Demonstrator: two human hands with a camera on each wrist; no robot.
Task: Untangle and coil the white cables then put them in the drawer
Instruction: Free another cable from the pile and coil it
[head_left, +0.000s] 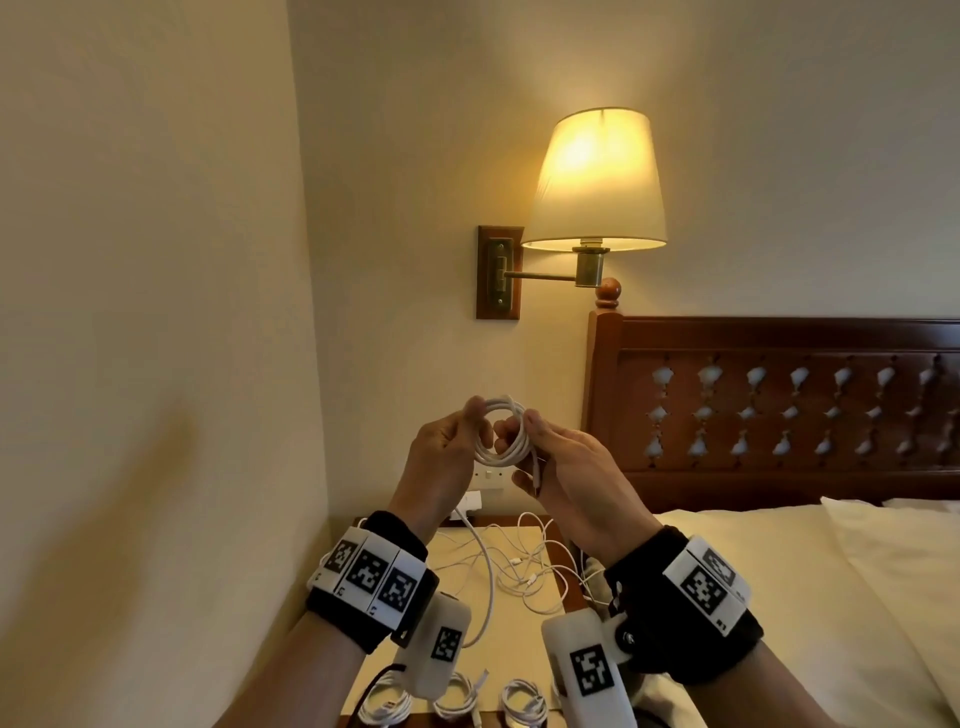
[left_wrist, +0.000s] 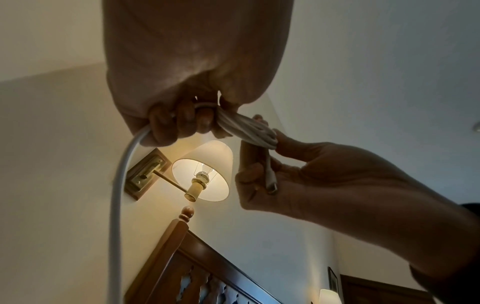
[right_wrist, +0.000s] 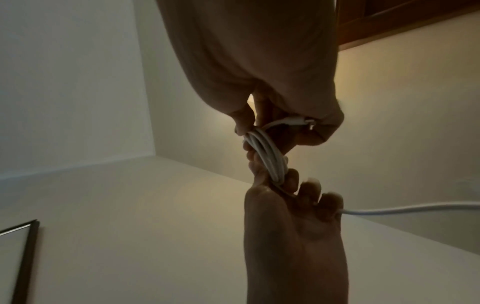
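Observation:
Both hands hold one white cable coil (head_left: 503, 432) raised in front of the wall. My left hand (head_left: 451, 448) pinches the coil's left side (left_wrist: 244, 125), and the cable's loose tail (left_wrist: 115, 195) runs down from its curled fingers. My right hand (head_left: 556, 457) pinches the coil's right side (right_wrist: 265, 153), with the plug end (right_wrist: 298, 120) lying against its palm. Below, a tangle of white cables (head_left: 519, 566) lies on the nightstand (head_left: 535, 644). Three finished coils (head_left: 522, 701) sit at its front edge. No drawer is in view.
A lit wall lamp (head_left: 595, 182) hangs above and right of the hands. A wooden headboard (head_left: 779, 410) and the bed (head_left: 805, 597) fill the right side. The side wall (head_left: 156, 364) stands close on the left. A white charger (head_left: 470, 501) is plugged in above the nightstand.

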